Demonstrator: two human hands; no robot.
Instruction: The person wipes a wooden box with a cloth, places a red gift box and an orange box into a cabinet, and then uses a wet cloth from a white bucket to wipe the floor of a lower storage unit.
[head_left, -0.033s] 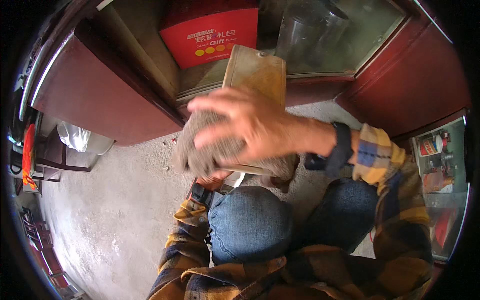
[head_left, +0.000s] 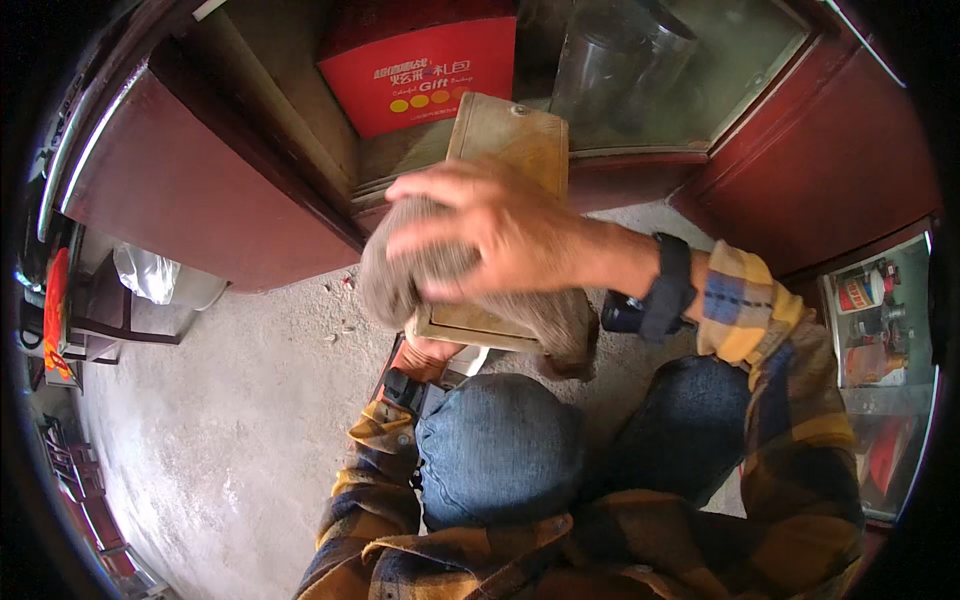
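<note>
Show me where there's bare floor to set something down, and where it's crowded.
Best is the grey floor left of the left sleeve, below the red-brown cabinet panel; small bits litter its upper right corner. It's crowded before the knees, with the right hand, left hand, cloth and wooden board.

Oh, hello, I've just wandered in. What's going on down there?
Someone in a checked shirt is bent over a yellowed, flat-topped object. Their right hand grips a bunched grey-brown cloth that lies over it; that hand is a little blurred. The left hand is at the object's near edge, partly hidden beneath it. The far end reaches toward a cabinet with a red box inside.
</note>
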